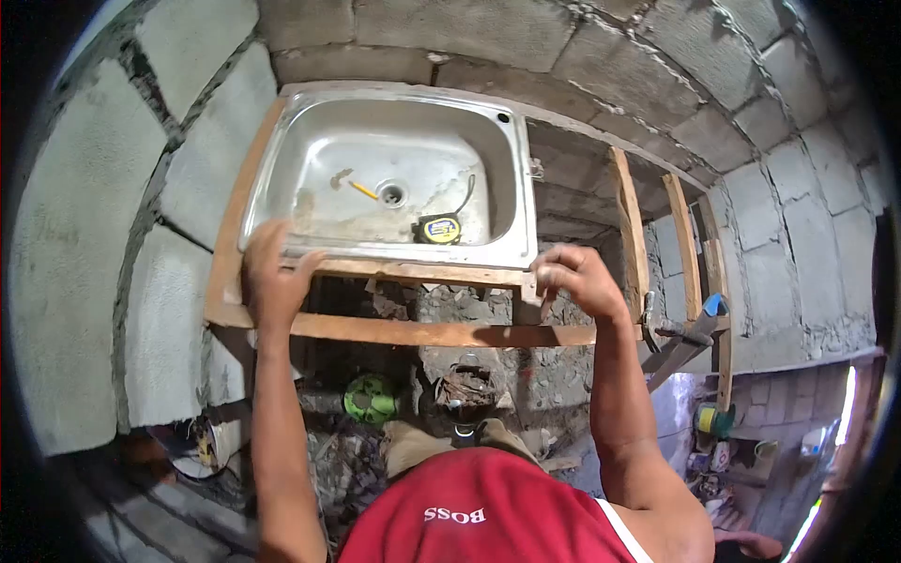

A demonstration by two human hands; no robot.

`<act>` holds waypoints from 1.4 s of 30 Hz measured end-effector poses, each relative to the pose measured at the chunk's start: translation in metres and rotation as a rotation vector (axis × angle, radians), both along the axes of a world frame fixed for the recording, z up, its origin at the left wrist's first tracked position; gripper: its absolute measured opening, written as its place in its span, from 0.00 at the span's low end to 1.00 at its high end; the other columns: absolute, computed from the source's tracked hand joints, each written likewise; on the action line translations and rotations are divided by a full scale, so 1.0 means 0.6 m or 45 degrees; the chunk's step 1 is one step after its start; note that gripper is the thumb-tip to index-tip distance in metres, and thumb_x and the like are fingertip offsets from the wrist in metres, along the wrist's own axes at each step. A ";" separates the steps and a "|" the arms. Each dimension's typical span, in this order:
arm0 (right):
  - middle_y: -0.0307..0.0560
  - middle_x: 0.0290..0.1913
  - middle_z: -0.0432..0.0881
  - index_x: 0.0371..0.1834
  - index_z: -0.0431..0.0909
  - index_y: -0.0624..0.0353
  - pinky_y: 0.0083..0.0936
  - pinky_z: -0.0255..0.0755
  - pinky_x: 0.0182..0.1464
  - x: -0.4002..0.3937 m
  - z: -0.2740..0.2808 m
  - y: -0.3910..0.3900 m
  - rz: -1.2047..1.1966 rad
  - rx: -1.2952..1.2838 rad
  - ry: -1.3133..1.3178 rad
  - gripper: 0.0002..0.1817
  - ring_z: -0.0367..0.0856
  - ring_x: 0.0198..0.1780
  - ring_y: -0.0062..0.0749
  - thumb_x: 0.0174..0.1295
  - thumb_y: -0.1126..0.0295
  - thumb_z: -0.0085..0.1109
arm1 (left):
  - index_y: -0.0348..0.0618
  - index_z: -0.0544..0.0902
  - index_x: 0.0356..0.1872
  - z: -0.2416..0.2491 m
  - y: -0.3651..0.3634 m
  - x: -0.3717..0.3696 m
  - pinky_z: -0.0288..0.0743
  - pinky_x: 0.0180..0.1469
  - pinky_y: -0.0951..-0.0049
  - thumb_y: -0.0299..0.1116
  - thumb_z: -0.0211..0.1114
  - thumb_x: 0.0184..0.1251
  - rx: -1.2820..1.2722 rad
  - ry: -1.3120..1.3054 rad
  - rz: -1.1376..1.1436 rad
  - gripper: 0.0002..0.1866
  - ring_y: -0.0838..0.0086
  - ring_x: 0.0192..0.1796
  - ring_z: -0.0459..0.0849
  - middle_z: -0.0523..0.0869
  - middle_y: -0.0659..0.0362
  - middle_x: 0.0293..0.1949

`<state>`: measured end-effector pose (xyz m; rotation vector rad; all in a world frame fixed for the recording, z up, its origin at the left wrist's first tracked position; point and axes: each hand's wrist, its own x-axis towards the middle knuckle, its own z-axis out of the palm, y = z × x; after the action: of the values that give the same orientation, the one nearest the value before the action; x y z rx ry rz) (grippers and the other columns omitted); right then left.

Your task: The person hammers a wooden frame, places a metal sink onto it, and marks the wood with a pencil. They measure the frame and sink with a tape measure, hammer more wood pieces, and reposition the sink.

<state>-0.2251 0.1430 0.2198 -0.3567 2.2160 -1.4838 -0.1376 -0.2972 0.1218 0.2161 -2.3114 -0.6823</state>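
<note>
A steel sink [319, 131] rests on a wooden frame [413, 331] against the block wall. In its basin lie a yellow pencil [363, 190] and a black and yellow tape measure [439, 229]. My left hand [274, 272] is at the sink's front left corner, its thumb apart from the other fingers, holding nothing that shows. At the front right corner, my right hand [574, 278] has its fingers curled at the sink's edge, beside a short upright wood piece [527, 306]. Whether those fingers grip the edge or the wood is too small to tell.
A handsaw [688, 342] leans at the frame's right end, near upright wooden posts [629, 220]. Below the frame are rubble, a green round object [370, 399] and a block with debris [465, 386]. A green container [715, 419] is at the lower right.
</note>
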 end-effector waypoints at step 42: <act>0.59 0.46 0.86 0.50 0.78 0.68 0.34 0.78 0.56 -0.236 -0.147 -0.105 -1.019 0.401 0.613 0.27 0.86 0.48 0.46 0.47 0.66 0.73 | 0.37 0.82 0.54 0.007 -0.096 -0.136 0.74 0.60 0.53 0.51 0.73 0.61 -0.305 -0.278 0.735 0.29 0.49 0.56 0.80 0.84 0.44 0.51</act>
<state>-0.3669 0.0802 0.1318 0.3692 3.1585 -1.4487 -0.2191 -0.3549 0.1262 0.8371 -2.3372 -0.0927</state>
